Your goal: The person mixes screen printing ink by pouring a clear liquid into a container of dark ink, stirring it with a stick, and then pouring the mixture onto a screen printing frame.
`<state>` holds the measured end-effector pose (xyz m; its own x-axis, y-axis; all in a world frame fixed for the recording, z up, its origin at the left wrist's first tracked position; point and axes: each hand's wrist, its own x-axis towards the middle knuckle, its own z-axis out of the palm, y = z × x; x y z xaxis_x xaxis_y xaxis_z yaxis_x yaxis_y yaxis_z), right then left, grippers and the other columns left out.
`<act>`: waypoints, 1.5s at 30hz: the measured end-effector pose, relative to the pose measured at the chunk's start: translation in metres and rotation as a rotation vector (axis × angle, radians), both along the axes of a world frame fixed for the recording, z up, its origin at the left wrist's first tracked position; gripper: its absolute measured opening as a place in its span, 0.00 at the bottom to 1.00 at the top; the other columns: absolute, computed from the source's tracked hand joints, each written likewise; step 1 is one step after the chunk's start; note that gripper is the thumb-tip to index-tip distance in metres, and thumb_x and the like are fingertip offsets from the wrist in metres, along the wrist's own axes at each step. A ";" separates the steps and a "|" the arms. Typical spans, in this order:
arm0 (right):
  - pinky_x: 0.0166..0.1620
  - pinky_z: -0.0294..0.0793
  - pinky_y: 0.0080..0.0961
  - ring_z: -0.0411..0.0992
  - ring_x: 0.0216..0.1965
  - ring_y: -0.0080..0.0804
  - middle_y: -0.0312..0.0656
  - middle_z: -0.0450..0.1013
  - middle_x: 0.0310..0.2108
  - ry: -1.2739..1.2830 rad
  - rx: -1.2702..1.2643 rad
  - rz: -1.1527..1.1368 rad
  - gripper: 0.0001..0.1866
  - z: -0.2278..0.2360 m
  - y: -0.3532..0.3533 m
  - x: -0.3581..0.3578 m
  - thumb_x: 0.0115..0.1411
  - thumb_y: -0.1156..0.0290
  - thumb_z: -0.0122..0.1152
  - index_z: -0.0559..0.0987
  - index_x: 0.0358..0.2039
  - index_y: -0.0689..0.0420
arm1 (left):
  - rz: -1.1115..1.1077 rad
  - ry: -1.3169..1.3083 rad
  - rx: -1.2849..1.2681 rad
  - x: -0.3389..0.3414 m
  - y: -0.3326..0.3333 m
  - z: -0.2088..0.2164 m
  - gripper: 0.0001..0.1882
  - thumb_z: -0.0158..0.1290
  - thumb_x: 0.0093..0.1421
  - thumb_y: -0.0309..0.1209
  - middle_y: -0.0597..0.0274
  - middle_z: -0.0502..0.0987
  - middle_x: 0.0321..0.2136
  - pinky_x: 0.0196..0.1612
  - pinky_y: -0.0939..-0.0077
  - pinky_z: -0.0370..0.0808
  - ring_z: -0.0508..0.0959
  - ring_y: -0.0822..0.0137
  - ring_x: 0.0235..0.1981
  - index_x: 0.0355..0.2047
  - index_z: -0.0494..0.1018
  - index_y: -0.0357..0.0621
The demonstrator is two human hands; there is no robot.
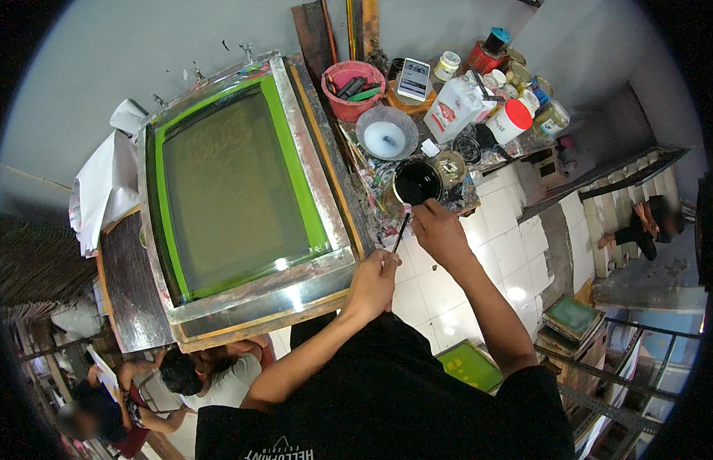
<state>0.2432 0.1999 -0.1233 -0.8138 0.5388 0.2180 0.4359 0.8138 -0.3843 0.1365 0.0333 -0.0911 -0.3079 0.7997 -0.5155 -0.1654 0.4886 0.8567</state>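
Note:
My left hand [372,284] is closed round a thin dark stick [402,234], which slants up toward the pot. At the front edge of the cluttered worktable stands a round pot of black ink [416,182]. My right hand [441,230] has its fingers bent at the pot's near rim and seems to grip it; the fingertips are partly hidden. Left of my hands lies a large screen-printing frame [234,176] with a metal border and green edges round its mesh.
Round the pot stand a translucent bowl [386,133], a pink basin [355,91] with tools, a phone [414,80], a white jug [451,110] and a red-lidded jar [510,121]. People sit at lower left and far right. A green screen [470,366] is below right.

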 end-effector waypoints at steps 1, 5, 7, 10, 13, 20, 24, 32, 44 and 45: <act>0.32 0.75 0.46 0.74 0.29 0.54 0.48 0.70 0.32 0.004 -0.008 -0.006 0.06 0.000 -0.001 -0.002 0.57 0.76 0.60 0.76 0.36 0.58 | 0.005 0.001 -0.008 0.001 -0.005 0.001 0.16 0.42 0.73 0.36 0.62 0.67 0.11 0.13 0.70 0.63 0.68 0.69 0.08 0.41 0.71 0.32; 0.33 0.75 0.44 0.74 0.30 0.53 0.48 0.72 0.31 0.003 -0.027 -0.036 0.04 0.004 0.003 -0.005 0.57 0.76 0.60 0.77 0.34 0.59 | 0.003 0.135 0.025 0.003 -0.026 -0.002 0.15 0.45 0.72 0.36 0.59 0.70 0.12 0.14 0.67 0.67 0.71 0.67 0.09 0.41 0.71 0.34; 0.33 0.76 0.42 0.75 0.30 0.52 0.49 0.74 0.30 0.069 -0.048 -0.071 0.04 0.006 0.012 -0.005 0.56 0.77 0.61 0.78 0.33 0.60 | -0.040 0.269 0.042 0.001 -0.035 0.000 0.15 0.46 0.71 0.36 0.55 0.71 0.13 0.16 0.66 0.69 0.73 0.65 0.11 0.42 0.71 0.34; 0.36 0.76 0.40 0.76 0.32 0.50 0.50 0.75 0.29 0.205 -0.124 -0.149 0.03 0.022 0.021 -0.006 0.55 0.78 0.62 0.79 0.32 0.61 | -0.016 0.426 0.152 0.002 -0.025 -0.001 0.13 0.46 0.70 0.34 0.37 0.75 0.17 0.24 0.48 0.73 0.78 0.42 0.17 0.38 0.70 0.34; 0.37 0.77 0.42 0.77 0.33 0.51 0.50 0.74 0.31 0.252 -0.149 -0.102 0.04 0.033 0.016 -0.003 0.54 0.79 0.61 0.78 0.31 0.62 | -0.114 0.782 0.152 0.003 0.011 -0.013 0.12 0.47 0.69 0.34 0.38 0.77 0.19 0.24 0.48 0.75 0.80 0.43 0.19 0.40 0.70 0.35; 0.33 0.76 0.44 0.75 0.31 0.52 0.48 0.73 0.33 -0.030 -0.005 -0.027 0.08 0.000 -0.004 0.004 0.56 0.77 0.61 0.78 0.37 0.60 | -0.256 0.946 0.103 0.006 0.013 -0.017 0.11 0.47 0.67 0.33 0.39 0.75 0.15 0.25 0.46 0.76 0.79 0.39 0.18 0.37 0.69 0.35; 0.32 0.75 0.46 0.74 0.30 0.54 0.50 0.72 0.32 0.020 -0.039 -0.051 0.07 0.000 -0.002 -0.001 0.56 0.77 0.60 0.77 0.37 0.60 | -0.272 0.961 0.074 0.006 -0.003 -0.009 0.10 0.47 0.67 0.33 0.41 0.75 0.14 0.24 0.46 0.77 0.79 0.40 0.18 0.37 0.68 0.37; 0.18 0.70 0.26 0.73 0.15 0.28 0.46 0.75 0.18 0.167 -0.342 -0.278 0.06 0.000 0.049 0.003 0.59 0.75 0.62 0.81 0.29 0.66 | -0.186 1.014 0.134 -0.003 -0.041 0.014 0.10 0.50 0.66 0.34 0.45 0.72 0.10 0.19 0.45 0.74 0.76 0.41 0.13 0.38 0.68 0.39; 0.19 0.68 0.28 0.72 0.15 0.27 0.43 0.74 0.14 0.198 -0.927 -0.591 0.12 -0.001 0.089 0.029 0.52 0.67 0.67 0.81 0.23 0.65 | -0.220 1.131 0.155 -0.016 0.000 0.005 0.10 0.49 0.66 0.33 0.49 0.73 0.10 0.17 0.52 0.73 0.77 0.47 0.12 0.31 0.68 0.40; 0.21 0.69 0.29 0.73 0.16 0.30 0.44 0.74 0.15 0.144 -0.818 -0.591 0.12 0.000 0.083 0.022 0.52 0.67 0.67 0.81 0.23 0.65 | -0.226 1.108 0.149 -0.016 0.001 0.004 0.10 0.48 0.67 0.34 0.48 0.73 0.10 0.18 0.51 0.73 0.77 0.45 0.13 0.32 0.68 0.40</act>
<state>0.2656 0.2833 -0.1237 -0.3643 0.8737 -0.3225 0.5889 -0.0522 -0.8065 0.1210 0.0344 -0.0867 -0.3755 0.9252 0.0547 0.7972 0.2923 0.5282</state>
